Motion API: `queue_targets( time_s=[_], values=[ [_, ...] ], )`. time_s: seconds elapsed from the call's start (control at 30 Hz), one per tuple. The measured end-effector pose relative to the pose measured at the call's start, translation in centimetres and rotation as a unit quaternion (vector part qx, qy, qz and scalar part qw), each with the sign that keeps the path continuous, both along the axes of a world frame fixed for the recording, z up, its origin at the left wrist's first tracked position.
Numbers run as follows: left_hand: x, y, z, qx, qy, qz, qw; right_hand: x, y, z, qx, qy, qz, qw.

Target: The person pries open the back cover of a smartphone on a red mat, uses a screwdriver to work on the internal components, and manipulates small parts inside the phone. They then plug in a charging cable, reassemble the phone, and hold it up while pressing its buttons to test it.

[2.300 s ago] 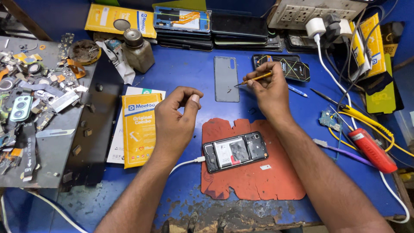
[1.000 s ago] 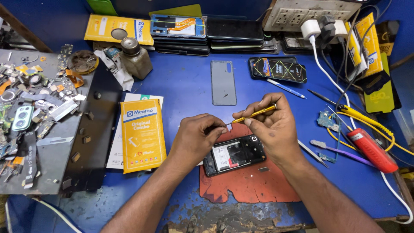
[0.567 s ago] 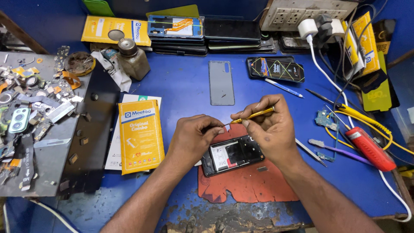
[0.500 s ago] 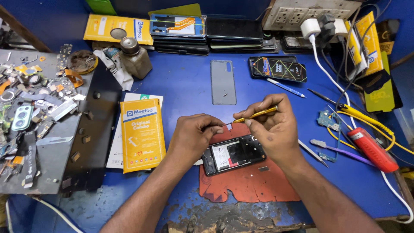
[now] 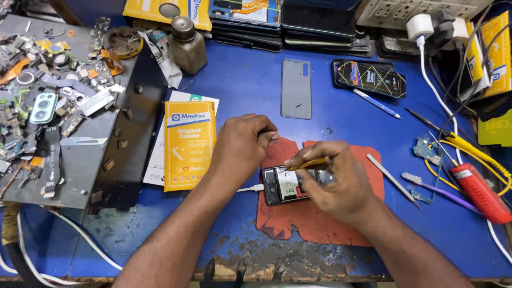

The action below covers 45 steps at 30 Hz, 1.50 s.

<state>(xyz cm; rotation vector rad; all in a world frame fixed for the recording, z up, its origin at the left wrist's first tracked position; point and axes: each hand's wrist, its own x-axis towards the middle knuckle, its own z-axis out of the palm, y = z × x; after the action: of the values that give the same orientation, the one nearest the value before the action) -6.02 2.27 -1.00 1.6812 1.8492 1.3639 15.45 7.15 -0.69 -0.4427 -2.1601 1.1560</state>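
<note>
Phone (image 5: pixel 288 184) opened on red mat (image 5: pixel 320 224); right hand (image 5: pixel 336 184) grip pinches yellow tool (image 5: pixel 309 163); left hand (image 5: pixel 242 146) curled; yellow packet (image 5: pixel 189 144) left.

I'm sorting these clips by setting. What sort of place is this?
Most likely a phone repair bench: an opened phone on a red mat, loose phone parts heaped at left, stacked phones behind.

Opened phone (image 5: pixel 290 184), back cover off, lying flat at centre frame on a red mat (image 5: pixel 320 224); a white label shows inside. Yellow-handled tool (image 5: pixel 308 164), probably a screwdriver, tilted over its upper edge, tip hidden.
</note>
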Motion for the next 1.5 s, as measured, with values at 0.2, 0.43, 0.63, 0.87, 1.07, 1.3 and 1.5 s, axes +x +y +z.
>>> queue_targets(
  time_s=[0.2, 0.43, 0.63, 0.87, 1.07, 1.3, 1.5],
  values=[
    [0.2, 0.0, 0.1, 0.005, 0.003, 0.004, 1.000, -0.2, -0.7, -0.2, 0.028, -0.068, 0.028, 0.997],
    [0.3, 0.0, 0.1, 0.009, 0.011, 0.004, 1.000, 0.2, -0.9, -0.4, 0.025, -0.128, 0.049, 0.990],
    [0.4, -0.1, 0.2, 0.010, 0.017, 0.005, 1.000, 0.0, -0.8, -0.8, 0.021, -0.109, 0.087, 0.990],
    [0.5, -0.2, 0.4, 0.002, 0.017, 0.005, 1.000, -1.0, -1.3, 0.9, 0.014, -0.213, 0.056, 0.975],
    [0.2, -0.2, 0.4, 0.019, 0.023, -0.004, 1.000, -1.5, -2.0, 2.9, 0.094, -0.263, 0.049, 0.959],
    [0.2, -0.2, 0.3, 0.004, 0.008, -0.013, 1.000, -1.9, -2.6, 3.1, 0.089, -0.221, 0.036, 0.970],
    [0.1, -0.2, 0.2, -0.007, 0.006, -0.012, 1.000, -2.4, -2.9, 2.9, 0.113, -0.195, 0.019, 0.974]
  ],
)
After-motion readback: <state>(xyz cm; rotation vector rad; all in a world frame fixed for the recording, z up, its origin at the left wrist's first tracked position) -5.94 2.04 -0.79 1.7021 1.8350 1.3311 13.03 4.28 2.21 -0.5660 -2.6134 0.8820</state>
